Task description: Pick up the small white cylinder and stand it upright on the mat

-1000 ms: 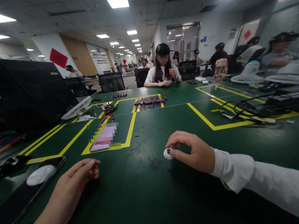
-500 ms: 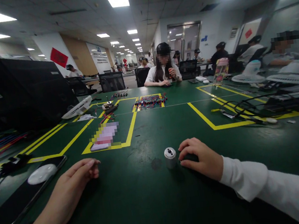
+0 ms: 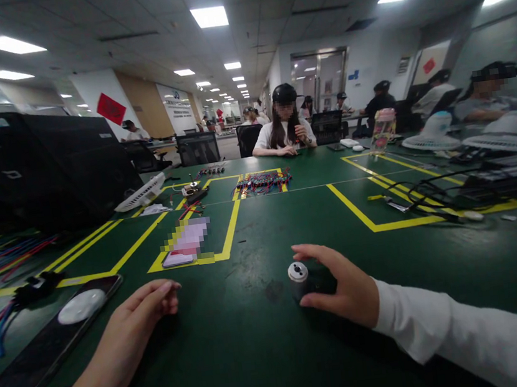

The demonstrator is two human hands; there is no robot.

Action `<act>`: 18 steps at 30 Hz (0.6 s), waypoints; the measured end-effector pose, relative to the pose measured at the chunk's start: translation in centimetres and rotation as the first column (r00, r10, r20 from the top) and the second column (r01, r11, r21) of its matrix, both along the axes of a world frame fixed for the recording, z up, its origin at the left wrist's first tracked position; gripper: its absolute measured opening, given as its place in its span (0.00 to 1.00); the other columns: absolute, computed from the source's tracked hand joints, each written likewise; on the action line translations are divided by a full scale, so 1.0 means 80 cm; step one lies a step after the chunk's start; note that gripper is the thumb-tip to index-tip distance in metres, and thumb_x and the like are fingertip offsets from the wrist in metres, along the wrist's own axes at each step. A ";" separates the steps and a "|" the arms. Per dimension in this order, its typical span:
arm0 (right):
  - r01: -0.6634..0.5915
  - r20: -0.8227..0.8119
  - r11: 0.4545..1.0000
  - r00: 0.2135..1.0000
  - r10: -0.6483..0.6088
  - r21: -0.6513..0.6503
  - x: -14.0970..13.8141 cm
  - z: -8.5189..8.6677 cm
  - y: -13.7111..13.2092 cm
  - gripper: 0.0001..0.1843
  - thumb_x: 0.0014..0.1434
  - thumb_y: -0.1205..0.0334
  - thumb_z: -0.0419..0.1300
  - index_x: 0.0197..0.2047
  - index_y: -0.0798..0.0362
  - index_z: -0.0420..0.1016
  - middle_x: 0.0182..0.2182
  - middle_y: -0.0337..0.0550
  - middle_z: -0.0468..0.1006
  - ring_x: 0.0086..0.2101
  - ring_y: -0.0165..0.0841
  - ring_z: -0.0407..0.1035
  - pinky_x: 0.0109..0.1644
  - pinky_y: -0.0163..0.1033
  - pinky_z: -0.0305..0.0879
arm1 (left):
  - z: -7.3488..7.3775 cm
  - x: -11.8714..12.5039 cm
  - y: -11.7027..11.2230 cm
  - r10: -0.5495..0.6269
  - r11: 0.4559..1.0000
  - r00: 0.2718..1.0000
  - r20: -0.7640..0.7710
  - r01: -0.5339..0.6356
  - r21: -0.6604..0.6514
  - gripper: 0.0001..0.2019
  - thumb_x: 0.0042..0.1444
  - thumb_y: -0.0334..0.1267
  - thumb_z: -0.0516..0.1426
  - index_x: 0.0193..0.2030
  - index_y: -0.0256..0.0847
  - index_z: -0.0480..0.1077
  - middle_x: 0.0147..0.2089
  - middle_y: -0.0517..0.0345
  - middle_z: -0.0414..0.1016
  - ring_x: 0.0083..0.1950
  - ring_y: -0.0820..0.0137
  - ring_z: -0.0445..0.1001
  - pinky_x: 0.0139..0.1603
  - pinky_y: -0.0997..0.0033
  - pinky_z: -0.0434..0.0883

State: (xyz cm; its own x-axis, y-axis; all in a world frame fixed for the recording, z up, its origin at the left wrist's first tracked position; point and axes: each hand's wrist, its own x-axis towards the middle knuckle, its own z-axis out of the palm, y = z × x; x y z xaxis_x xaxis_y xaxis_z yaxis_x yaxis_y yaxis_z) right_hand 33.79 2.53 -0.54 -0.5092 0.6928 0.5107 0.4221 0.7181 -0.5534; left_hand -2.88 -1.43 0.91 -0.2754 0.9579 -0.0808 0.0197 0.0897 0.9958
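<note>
A small silver metal cylinder (image 3: 298,271), with holes in its round top, stands upright on the green tabletop. My right hand (image 3: 340,284) arches beside it from the right, thumb at its near side and fingers at its far side. The hand is open, with a gap between the fingers and the cylinder. My left hand (image 3: 147,307) lies on the table at the left, loosely closed, thumb against the curled fingers. Nothing shows in it. Close by it is a black phone (image 3: 33,356) with a white rounded case (image 3: 81,306) on top.
Yellow tape (image 3: 230,231) marks areas on the table. A second phone (image 3: 187,243) lies in one. Farther back are a wire bundle (image 3: 264,183) and a small motor-like part (image 3: 193,187). A black computer case (image 3: 39,170) stands left; cables (image 3: 429,198) lie right. A person (image 3: 285,121) sits opposite.
My right hand has opened wider and moved left, bringing its fingers and thumb about the cylinder. The left hand has kept its pose. The whole view has shifted slightly.
</note>
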 end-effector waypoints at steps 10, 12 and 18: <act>0.218 -0.087 0.948 0.975 -0.202 0.232 0.052 0.025 0.001 0.19 0.60 0.57 0.59 0.54 0.51 0.67 0.48 0.43 0.69 0.48 0.31 0.65 0.52 0.38 0.66 | 0.000 -0.005 -0.005 -0.030 0.999 0.997 0.066 0.029 0.015 0.09 0.51 0.43 0.62 0.36 0.42 0.77 0.29 0.60 0.76 0.32 0.69 0.71 0.35 0.72 0.69; 0.357 -0.039 0.894 0.932 -0.360 0.270 0.098 0.022 0.002 0.20 0.61 0.52 0.58 0.53 0.51 0.67 0.48 0.44 0.69 0.47 0.33 0.66 0.52 0.41 0.65 | 0.001 -0.004 -0.004 -0.023 1.000 0.998 0.059 0.022 0.021 0.09 0.51 0.43 0.62 0.35 0.41 0.77 0.28 0.60 0.75 0.32 0.69 0.71 0.34 0.72 0.69; 0.725 0.106 0.627 0.626 -0.772 0.285 0.283 -0.007 0.003 0.27 0.55 0.40 0.59 0.53 0.47 0.69 0.42 0.47 0.72 0.38 0.36 0.68 0.37 0.42 0.63 | 0.008 0.006 -0.005 0.000 1.000 1.000 0.025 -0.001 0.010 0.10 0.50 0.45 0.63 0.34 0.41 0.77 0.26 0.60 0.75 0.31 0.69 0.70 0.34 0.71 0.68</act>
State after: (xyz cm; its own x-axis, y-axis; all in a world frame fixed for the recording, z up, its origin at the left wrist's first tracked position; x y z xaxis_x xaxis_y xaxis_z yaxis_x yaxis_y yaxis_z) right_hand 56.42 2.79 -1.08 0.0372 0.7758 0.6299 0.9434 0.1806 -0.2781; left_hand -2.41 -1.86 1.53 -0.2738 0.9586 -0.0787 -0.0057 0.0802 0.9968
